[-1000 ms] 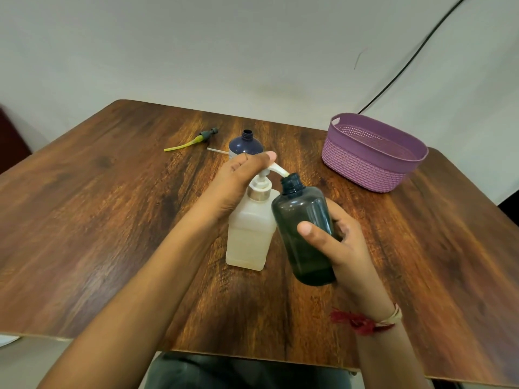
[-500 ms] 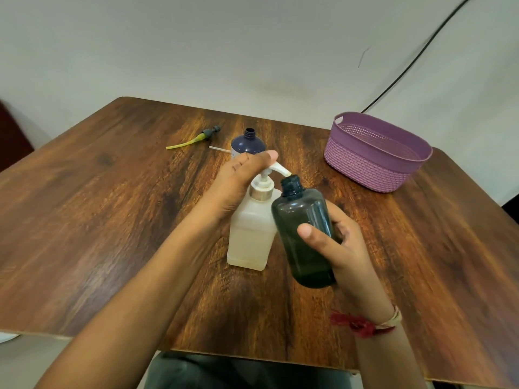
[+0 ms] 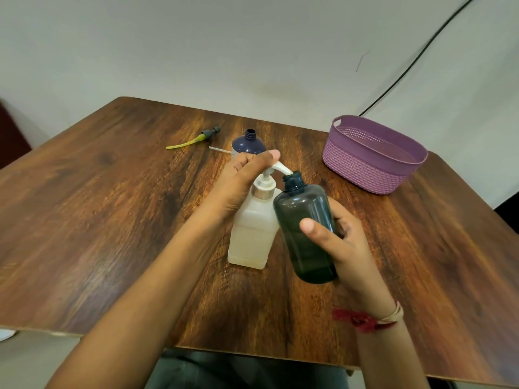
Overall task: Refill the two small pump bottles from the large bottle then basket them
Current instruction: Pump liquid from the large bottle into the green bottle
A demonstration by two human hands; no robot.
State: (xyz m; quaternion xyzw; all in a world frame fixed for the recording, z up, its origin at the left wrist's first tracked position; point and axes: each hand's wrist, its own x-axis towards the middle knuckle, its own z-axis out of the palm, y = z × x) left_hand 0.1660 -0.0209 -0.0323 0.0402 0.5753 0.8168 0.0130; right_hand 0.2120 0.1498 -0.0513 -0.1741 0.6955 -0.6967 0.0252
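A large frosted white pump bottle stands mid-table. My left hand rests on top of its white pump head, whose spout points into the open neck of a dark green small bottle. My right hand grips that green bottle, tilted and lifted beside the large one. A dark blue small bottle, capless, stands behind my left hand, partly hidden. The purple basket sits at the back right of the table.
A pump insert with a yellow-green tube lies at the back left of the wooden table. A thin white tube lies beside the blue bottle. A black cable runs down the wall behind the basket.
The view shifted slightly; the pump head looks a little higher under my left hand. The green bottle stays at the spout in my right hand.
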